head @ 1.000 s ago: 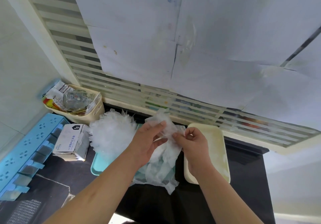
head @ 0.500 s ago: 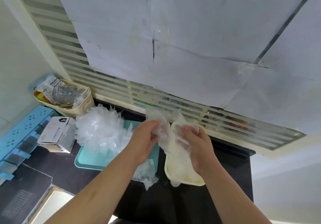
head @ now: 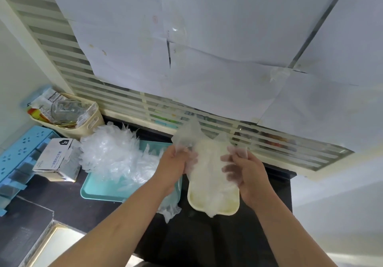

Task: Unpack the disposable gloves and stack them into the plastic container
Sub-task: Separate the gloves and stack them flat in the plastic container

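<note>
- Both hands are gripping: our left hand (head: pixel 173 169) pinches the top-left edge of the held gloves (head: pixel 207 169). Our right hand (head: pixel 251 175) curls round the right edge, fingers showing through the film.
- Black counter (head: pixel 207 242) carries everything.
- Loose glove pile (head: pixel 109 152) sits toward the counter's back-left, spilling over the teal tray (head: pixel 95 193). More film hangs off the tray's front-right corner.
- Plastic container (head: pixel 214 209), cream, stands just right of the tray, toward the back edge. The held gloves hang right over it, covering most of the inside, with the tail drooping past its front rim. We cannot tell how many gloves already lie underneath.
- Glove box (head: pixel 56 161) rests near the counter's left edge, touching the pile.
- Step in hand, our call: laying this batch flat into the container.
- To do it well:
  - Hold the film taut between both hands and line its long side up with the container.
  - Lower it level and fold the tail inside the front rim.
  - Press down with flat fingers, then let go one hand at a time so the slippery film does not spring up or slide out.
</note>
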Demonstrator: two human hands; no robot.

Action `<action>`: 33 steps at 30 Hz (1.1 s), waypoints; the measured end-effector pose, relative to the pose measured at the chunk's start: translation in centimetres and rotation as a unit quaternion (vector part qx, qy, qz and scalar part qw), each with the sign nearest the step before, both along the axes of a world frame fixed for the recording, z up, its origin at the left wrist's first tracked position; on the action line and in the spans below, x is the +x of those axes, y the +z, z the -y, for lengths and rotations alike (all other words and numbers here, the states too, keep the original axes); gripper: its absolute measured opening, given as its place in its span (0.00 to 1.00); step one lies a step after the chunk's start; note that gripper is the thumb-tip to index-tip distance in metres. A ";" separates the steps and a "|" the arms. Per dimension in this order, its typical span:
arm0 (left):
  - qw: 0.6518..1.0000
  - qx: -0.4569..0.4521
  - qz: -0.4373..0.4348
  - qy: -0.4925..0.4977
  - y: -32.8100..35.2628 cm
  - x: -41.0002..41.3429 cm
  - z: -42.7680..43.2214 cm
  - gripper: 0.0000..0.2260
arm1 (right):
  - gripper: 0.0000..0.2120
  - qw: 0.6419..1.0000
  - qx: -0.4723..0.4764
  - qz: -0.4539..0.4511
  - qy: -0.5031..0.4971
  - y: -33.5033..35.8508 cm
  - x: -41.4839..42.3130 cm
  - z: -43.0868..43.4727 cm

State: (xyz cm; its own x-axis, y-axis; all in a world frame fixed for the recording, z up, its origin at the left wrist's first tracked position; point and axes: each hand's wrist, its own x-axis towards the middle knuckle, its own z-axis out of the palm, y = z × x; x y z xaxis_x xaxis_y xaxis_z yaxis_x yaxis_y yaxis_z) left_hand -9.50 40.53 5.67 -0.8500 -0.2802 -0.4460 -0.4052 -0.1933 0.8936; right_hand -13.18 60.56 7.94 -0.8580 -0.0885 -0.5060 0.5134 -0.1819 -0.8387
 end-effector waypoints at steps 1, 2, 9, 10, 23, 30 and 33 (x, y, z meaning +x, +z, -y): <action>1.000 -0.020 0.012 -0.016 -0.2 -0.4 0.2 0.08 | 0.10 1.000 0.003 -0.006 0.026 0.1 0.0 -1.2; 0.999 -0.025 0.016 -0.038 -0.1 -0.7 0.3 0.07 | 0.10 0.998 0.005 -0.011 0.059 0.3 0.0 -2.2; 0.940 0.168 0.012 -0.297 0.7 -2.0 -1.0 0.13 | 0.07 0.954 -0.087 0.054 0.282 1.0 0.7 -6.3; 0.937 0.153 0.021 -0.312 0.6 -2.2 -1.4 0.13 | 0.07 0.951 -0.103 0.064 0.285 1.1 0.9 -6.5; 0.943 -0.249 0.147 -0.163 -5.1 -5.4 -4.3 0.26 | 0.10 0.991 0.081 0.025 0.102 -3.4 -3.1 -3.0; 0.945 -0.313 0.081 -0.052 -4.5 -3.0 -0.2 0.10 | 0.11 0.986 0.001 0.080 0.147 -4.4 -6.5 -0.7; 0.948 -0.308 0.078 -0.024 -5.1 -2.3 0.3 0.08 | 0.11 0.977 0.031 0.088 0.192 -4.6 -7.1 -0.1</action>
State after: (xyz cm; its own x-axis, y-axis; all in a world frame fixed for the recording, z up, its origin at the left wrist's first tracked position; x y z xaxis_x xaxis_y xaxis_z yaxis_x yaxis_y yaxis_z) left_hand -11.82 40.25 0.55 -0.8053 -0.4912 -0.3319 -0.5373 0.3681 0.7588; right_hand -20.25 60.63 3.38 -0.6667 -0.3513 -0.6573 0.6713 0.1001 -0.7344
